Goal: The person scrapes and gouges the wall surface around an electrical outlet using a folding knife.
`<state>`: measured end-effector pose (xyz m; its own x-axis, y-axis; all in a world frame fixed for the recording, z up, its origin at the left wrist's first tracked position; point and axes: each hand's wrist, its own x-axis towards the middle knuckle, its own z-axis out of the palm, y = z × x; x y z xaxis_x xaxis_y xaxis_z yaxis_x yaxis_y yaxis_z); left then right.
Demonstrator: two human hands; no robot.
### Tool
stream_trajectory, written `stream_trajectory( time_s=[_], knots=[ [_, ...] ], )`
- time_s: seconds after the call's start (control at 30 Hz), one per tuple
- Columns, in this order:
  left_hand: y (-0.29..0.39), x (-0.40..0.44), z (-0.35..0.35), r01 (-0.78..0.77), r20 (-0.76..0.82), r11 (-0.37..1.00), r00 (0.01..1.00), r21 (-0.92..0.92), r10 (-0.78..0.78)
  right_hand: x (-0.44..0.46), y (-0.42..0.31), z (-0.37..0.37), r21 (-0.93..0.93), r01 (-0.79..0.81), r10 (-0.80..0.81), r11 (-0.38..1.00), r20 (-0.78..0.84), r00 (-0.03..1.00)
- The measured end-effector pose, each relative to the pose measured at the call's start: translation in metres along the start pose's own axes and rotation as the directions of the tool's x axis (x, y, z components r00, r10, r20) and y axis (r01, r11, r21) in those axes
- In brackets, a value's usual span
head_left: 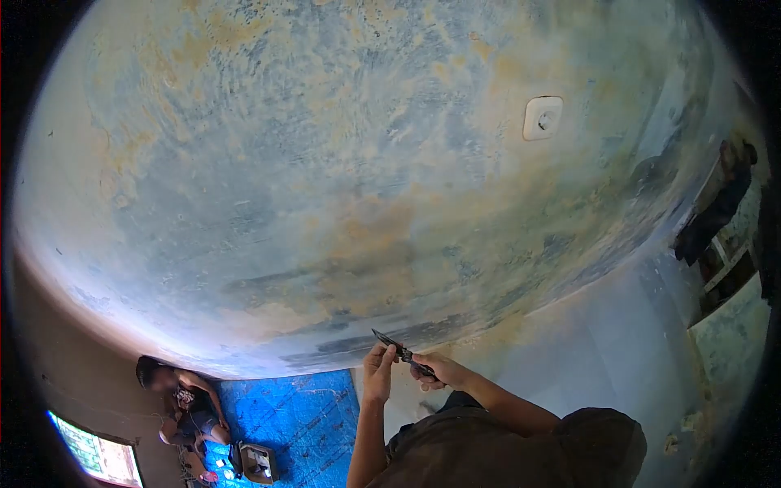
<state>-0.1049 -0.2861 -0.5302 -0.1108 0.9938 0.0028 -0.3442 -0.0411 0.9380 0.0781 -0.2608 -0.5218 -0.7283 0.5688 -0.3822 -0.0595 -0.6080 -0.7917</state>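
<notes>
My left hand (378, 368) and my right hand (439, 373) are close together at the lower middle, in front of the wall. Between them is a slim dark hand tool (403, 354) with a pointed tip. The tip points up and left, past the fingers of my left hand, which are closed near the front part. My right hand is wrapped round the rear end. Too small to make out is the exact kind of tool.
The stained, patchy wall (325, 179) carries a white socket (543, 119) at the upper right. At lower left a person (191, 403) sits on a blue floor covering (313, 419), beside an open box (260, 464) with things in it. Dark cloth (716, 215) hangs at far right.
</notes>
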Motion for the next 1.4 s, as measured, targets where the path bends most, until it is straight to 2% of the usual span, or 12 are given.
stream_trajectory(
  time_s=[0.13, 0.23, 0.33, 0.43, 0.63, 0.73, 0.83, 0.93, 1.13, 1.23, 1.33, 1.4],
  knots=[
    [0.01, -0.001, 0.011, 0.006, -0.057, 0.987, 0.998, 0.163, 0.004, 0.001, 0.005, -0.007, -0.162, 0.108, -0.119, 0.981, -0.062, 0.991],
    [0.002, -0.003, 0.016, 0.066, -0.165, 0.888, 0.986, 0.455, 0.011, 0.017, 0.022, -0.017, -0.573, 0.269, -0.436, 0.774, -0.175, 0.883],
    [-0.004, -0.002, 0.014, 0.125, -0.196, 0.784, 0.981, 0.608, -0.005, 0.0, 0.007, -0.009, -0.755, 0.159, -0.479, 0.637, -0.225, 0.849],
    [0.008, -0.006, 0.021, 0.1, -0.163, 0.767, 0.987, 0.634, 0.007, -0.004, 0.002, -0.005, -0.902, 0.084, -0.595, 0.424, -0.208, 0.776],
    [-0.002, -0.002, 0.011, 0.171, -0.23, 0.745, 0.973, 0.644, -0.024, -0.002, 0.008, -0.007, -0.956, 0.144, -0.623, 0.254, -0.048, 0.78],
    [-0.001, -0.005, 0.007, 0.132, -0.209, 0.776, 0.978, 0.616, -0.001, -0.005, 0.001, -0.011, -0.764, 0.202, -0.398, 0.613, -0.078, 0.914],
    [-0.023, -0.004, -0.011, 0.085, -0.173, 0.847, 0.985, 0.525, 0.009, 0.009, 0.016, -0.04, -0.674, 0.406, -0.546, 0.617, 0.004, 0.838],
    [-0.023, -0.007, -0.014, 0.101, -0.188, 0.874, 0.982, 0.475, -0.011, -0.004, 0.001, -0.045, -0.467, 0.324, -0.423, 0.823, -0.122, 0.898],
    [-0.01, -0.012, -0.008, 0.123, -0.206, 0.899, 0.978, 0.42, -0.037, -0.007, -0.008, -0.058, -0.574, 0.453, -0.628, 0.682, -0.141, 0.766],
    [-0.011, -0.013, -0.006, 0.113, -0.194, 0.914, 0.98, 0.391, -0.038, -0.008, -0.01, -0.059, -0.801, 0.401, -0.719, 0.445, -0.052, 0.693],
    [-0.013, -0.013, -0.003, 0.106, -0.181, 0.914, 0.983, 0.391, -0.036, -0.009, -0.007, -0.057, -0.843, 0.368, -0.732, 0.392, -0.044, 0.679],
    [-0.013, -0.013, -0.002, 0.109, -0.171, 0.906, 0.984, 0.409, -0.041, -0.015, -0.008, -0.045, -0.814, 0.37, -0.719, 0.447, -0.081, 0.69]
  ],
)
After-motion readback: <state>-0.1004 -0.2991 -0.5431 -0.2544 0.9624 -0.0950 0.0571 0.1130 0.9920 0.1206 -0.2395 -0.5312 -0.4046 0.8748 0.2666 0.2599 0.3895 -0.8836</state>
